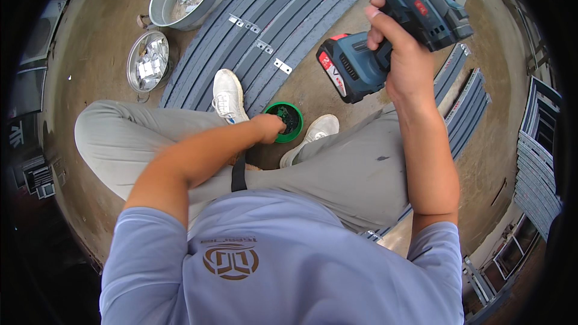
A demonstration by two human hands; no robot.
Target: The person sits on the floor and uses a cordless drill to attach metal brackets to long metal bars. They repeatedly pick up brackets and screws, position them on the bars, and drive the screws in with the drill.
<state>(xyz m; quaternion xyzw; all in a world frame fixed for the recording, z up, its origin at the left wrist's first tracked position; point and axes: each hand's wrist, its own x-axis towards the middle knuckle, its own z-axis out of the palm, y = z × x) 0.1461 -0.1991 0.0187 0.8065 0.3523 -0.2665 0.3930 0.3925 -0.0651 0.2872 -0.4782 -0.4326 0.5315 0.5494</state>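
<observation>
My right hand (406,54) is wrapped round the grip of a blue-grey cordless drill (421,9) and holds it up at the upper right. Its battery pack, with a red and white label, faces left. Between my shoes, my left hand (269,127) dips into a green round bowl (300,125) of small dark pieces, perhaps screws. The fingers look pinched together, and their tips are partly hidden in the bowl. Beyond the bowl lie long grey metal profiles (289,3) side by side. Small perforated silver plates (282,66) rest across them.
At the upper left stand a large metal pot (158,12) and a smaller pan (130,72), both containing silver plates. More grey profiles (472,108) lie to the right of my leg. Stacked profiles (533,174) stand at the far right. My white shoes (227,93) flank the bowl.
</observation>
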